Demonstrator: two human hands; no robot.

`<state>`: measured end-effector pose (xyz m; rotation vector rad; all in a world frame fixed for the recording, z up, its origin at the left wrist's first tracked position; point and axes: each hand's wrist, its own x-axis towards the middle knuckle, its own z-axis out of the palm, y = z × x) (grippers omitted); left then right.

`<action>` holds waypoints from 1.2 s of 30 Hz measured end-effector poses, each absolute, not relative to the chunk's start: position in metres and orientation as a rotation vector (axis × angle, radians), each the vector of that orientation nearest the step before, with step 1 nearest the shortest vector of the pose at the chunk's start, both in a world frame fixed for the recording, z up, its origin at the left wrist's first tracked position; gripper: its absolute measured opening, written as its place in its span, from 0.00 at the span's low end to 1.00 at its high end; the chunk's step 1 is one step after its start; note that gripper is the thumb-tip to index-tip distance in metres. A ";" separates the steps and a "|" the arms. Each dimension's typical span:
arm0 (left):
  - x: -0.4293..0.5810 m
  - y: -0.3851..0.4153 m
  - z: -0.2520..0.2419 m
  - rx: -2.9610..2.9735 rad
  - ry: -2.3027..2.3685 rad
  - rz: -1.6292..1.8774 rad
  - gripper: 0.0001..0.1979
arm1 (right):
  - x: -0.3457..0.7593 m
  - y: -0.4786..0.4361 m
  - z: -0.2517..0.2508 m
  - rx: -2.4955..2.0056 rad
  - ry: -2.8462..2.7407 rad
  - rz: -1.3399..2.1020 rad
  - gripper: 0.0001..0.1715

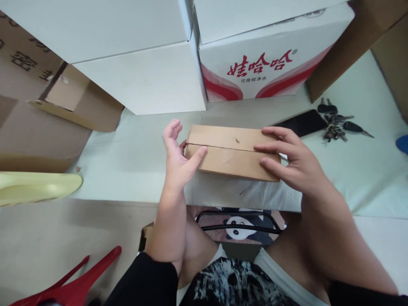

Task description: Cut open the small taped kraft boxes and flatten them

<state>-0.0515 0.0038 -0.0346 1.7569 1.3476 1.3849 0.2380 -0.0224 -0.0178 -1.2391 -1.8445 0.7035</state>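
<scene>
A small brown cardboard box (pixel 231 155) with a seam along its top is between my two hands, near the front edge of the pale table. My left hand (pixel 181 155) grips its left end, thumb on the top face and some fingers raised beyond the corner. The fingers of my right hand (pixel 287 157) rest on the top at the right end. The box's flaps lie closed along the seam. Just past my right hand lies a black phone (pixel 302 123), partly hidden by that hand, with a bunch of keys (pixel 334 123) beside it.
White boxes (pixel 143 80) and a white-and-red printed carton (pixel 274 59) stand at the back. Large brown cartons (pixel 38 127) are at the left. A yellow-green object (pixel 41 185) juts over the table's left edge. Red legs (pixel 73 284) show at the lower left.
</scene>
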 end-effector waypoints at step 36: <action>-0.054 0.001 -0.030 1.335 1.001 1.047 0.30 | 0.247 -0.015 -0.030 -1.297 -1.322 1.435 0.26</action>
